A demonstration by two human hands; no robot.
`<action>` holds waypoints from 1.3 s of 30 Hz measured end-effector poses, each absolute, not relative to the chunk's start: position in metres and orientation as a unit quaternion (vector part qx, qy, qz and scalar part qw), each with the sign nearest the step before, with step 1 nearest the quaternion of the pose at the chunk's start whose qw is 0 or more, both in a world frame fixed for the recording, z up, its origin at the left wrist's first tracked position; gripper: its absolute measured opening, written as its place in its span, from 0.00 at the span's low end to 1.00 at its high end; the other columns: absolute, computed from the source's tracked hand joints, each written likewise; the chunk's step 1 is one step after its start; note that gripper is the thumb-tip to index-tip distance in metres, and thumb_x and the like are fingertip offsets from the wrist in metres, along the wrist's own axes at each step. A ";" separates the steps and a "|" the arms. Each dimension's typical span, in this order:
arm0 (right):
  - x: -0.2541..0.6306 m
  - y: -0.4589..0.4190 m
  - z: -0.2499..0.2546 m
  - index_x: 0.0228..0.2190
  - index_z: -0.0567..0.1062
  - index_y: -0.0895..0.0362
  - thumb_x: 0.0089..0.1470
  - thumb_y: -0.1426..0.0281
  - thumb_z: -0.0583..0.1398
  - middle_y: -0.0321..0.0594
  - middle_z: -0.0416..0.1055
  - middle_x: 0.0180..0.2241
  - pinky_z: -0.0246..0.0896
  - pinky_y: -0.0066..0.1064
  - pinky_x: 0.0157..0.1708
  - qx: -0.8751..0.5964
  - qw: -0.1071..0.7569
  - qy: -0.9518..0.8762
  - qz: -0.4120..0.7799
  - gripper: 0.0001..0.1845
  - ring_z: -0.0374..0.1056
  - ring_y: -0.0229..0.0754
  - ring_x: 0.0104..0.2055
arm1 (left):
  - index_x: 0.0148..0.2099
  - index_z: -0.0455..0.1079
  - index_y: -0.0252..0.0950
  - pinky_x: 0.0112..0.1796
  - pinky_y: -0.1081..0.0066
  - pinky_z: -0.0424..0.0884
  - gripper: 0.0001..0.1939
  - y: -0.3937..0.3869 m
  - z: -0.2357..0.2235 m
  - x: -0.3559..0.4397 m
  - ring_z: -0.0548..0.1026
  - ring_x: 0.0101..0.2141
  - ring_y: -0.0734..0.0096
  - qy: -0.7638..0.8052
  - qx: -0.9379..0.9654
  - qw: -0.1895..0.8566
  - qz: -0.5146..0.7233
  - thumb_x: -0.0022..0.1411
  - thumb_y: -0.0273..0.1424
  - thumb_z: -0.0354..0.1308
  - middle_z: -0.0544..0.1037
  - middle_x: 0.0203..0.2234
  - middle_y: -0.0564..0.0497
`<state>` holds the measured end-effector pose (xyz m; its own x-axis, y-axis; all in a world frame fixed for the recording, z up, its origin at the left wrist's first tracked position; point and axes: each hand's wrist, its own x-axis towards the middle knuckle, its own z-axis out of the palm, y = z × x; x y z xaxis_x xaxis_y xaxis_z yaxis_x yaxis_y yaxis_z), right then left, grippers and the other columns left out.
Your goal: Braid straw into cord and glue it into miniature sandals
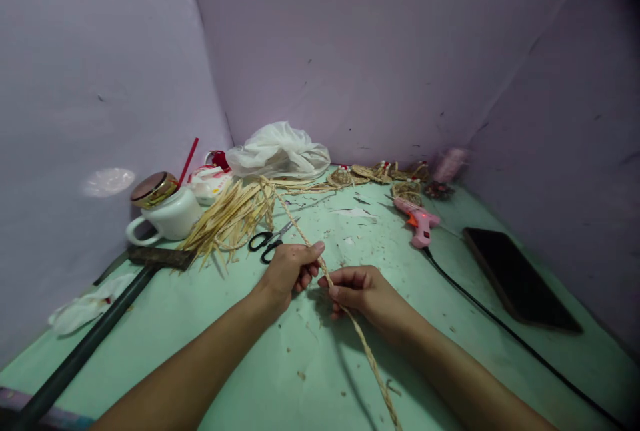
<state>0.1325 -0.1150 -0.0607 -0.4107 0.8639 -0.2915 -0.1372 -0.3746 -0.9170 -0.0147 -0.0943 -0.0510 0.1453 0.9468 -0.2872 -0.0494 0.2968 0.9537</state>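
A braided straw cord runs from the straw bundle at the back, through both my hands, down to the bottom edge of the view. My left hand pinches it between thumb and fingers. Just below and to the right, my right hand is closed on the same cord. Black-handled scissors lie on the table just beyond my left hand. The loose bundle of dry straw strips rests behind them, to the left.
A pink glue gun with a black cable and a dark phone lie on the right. At left stand a white mug and a hammer. A white plastic bag and woven straw pieces sit by the wall.
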 end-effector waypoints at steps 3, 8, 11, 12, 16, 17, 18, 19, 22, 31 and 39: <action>0.133 -0.114 -0.062 0.23 0.77 0.61 0.33 0.65 0.67 0.33 0.65 0.15 0.58 0.30 0.22 -0.414 0.345 -0.454 0.710 0.13 0.59 0.31 0.17 | 0.17 0.63 0.33 0.14 0.78 0.46 0.17 -0.097 -0.050 -0.010 0.54 0.11 0.84 0.523 0.441 0.609 0.401 0.41 0.40 0.63 0.63 0.08 0.57; 0.135 -0.115 -0.061 0.25 0.77 0.61 0.37 0.65 0.65 0.33 0.64 0.14 0.53 0.28 0.20 -0.404 0.312 -0.493 0.705 0.12 0.58 0.32 0.16 | 0.14 0.59 0.34 0.14 0.78 0.46 0.17 -0.097 -0.050 -0.009 0.53 0.10 0.84 0.540 0.436 0.584 0.421 0.40 0.36 0.63 0.59 0.06 0.60; 0.135 -0.117 -0.059 0.24 0.78 0.61 0.40 0.68 0.63 0.34 0.65 0.15 0.53 0.28 0.20 -0.403 0.324 -0.537 0.667 0.09 0.58 0.33 0.18 | 0.15 0.59 0.34 0.14 0.78 0.48 0.16 -0.096 -0.052 -0.009 0.55 0.11 0.84 0.541 0.428 0.587 0.425 0.40 0.35 0.62 0.60 0.07 0.59; 0.134 -0.118 -0.058 0.25 0.79 0.60 0.42 0.69 0.62 0.35 0.66 0.17 0.53 0.28 0.22 -0.399 0.342 -0.567 0.634 0.08 0.59 0.34 0.19 | 0.15 0.60 0.34 0.14 0.78 0.48 0.16 -0.097 -0.053 -0.008 0.55 0.11 0.84 0.539 0.425 0.592 0.423 0.40 0.35 0.62 0.61 0.07 0.59; 0.133 -0.124 -0.055 0.26 0.80 0.57 0.46 0.75 0.58 0.38 0.69 0.21 0.56 0.29 0.27 -0.369 0.403 -0.691 0.472 0.10 0.64 0.38 0.26 | 0.15 0.60 0.34 0.14 0.78 0.47 0.17 -0.102 -0.057 -0.001 0.54 0.11 0.84 0.528 0.407 0.628 0.403 0.40 0.38 0.63 0.60 0.07 0.58; 0.133 -0.124 -0.055 0.27 0.80 0.56 0.47 0.76 0.57 0.38 0.70 0.22 0.57 0.29 0.28 -0.360 0.405 -0.710 0.450 0.11 0.65 0.38 0.27 | 0.15 0.60 0.34 0.14 0.78 0.46 0.17 -0.103 -0.057 0.001 0.54 0.10 0.84 0.525 0.402 0.637 0.397 0.39 0.38 0.63 0.60 0.07 0.58; 0.133 -0.125 -0.055 0.27 0.80 0.56 0.47 0.76 0.57 0.39 0.71 0.23 0.57 0.29 0.29 -0.354 0.403 -0.721 0.440 0.11 0.65 0.39 0.28 | 0.15 0.59 0.34 0.14 0.78 0.46 0.17 -0.103 -0.057 0.002 0.54 0.10 0.84 0.522 0.397 0.644 0.394 0.39 0.38 0.64 0.60 0.07 0.58; 0.133 -0.125 -0.056 0.27 0.80 0.57 0.48 0.76 0.57 0.40 0.71 0.23 0.57 0.30 0.30 -0.352 0.399 -0.722 0.443 0.11 0.65 0.39 0.28 | 0.15 0.60 0.34 0.14 0.78 0.45 0.17 -0.103 -0.057 0.002 0.54 0.11 0.84 0.520 0.393 0.648 0.394 0.39 0.37 0.63 0.60 0.07 0.58; 0.134 -0.122 -0.057 0.28 0.79 0.59 0.47 0.70 0.59 0.37 0.69 0.20 0.55 0.28 0.25 -0.385 0.365 -0.656 0.537 0.09 0.62 0.36 0.23 | 0.16 0.59 0.34 0.14 0.79 0.45 0.15 -0.099 -0.057 0.000 0.53 0.11 0.85 0.524 0.380 0.636 0.420 0.42 0.35 0.61 0.59 0.07 0.59; 0.134 -0.117 -0.055 0.25 0.75 0.62 0.36 0.64 0.64 0.35 0.66 0.20 0.53 0.28 0.22 -0.423 0.310 -0.537 0.660 0.14 0.58 0.33 0.19 | 0.17 0.56 0.36 0.14 0.78 0.43 0.14 -0.090 -0.062 -0.006 0.50 0.10 0.85 0.547 0.364 0.587 0.474 0.46 0.32 0.57 0.56 0.07 0.61; 0.131 -0.122 -0.056 0.18 0.73 0.59 0.41 0.73 0.60 0.34 0.66 0.19 0.52 0.28 0.25 -0.405 0.417 -0.625 0.522 0.04 0.59 0.35 0.23 | 0.15 0.57 0.35 0.14 0.77 0.45 0.16 -0.097 -0.064 0.007 0.51 0.10 0.84 0.536 0.379 0.609 0.445 0.43 0.34 0.61 0.56 0.06 0.61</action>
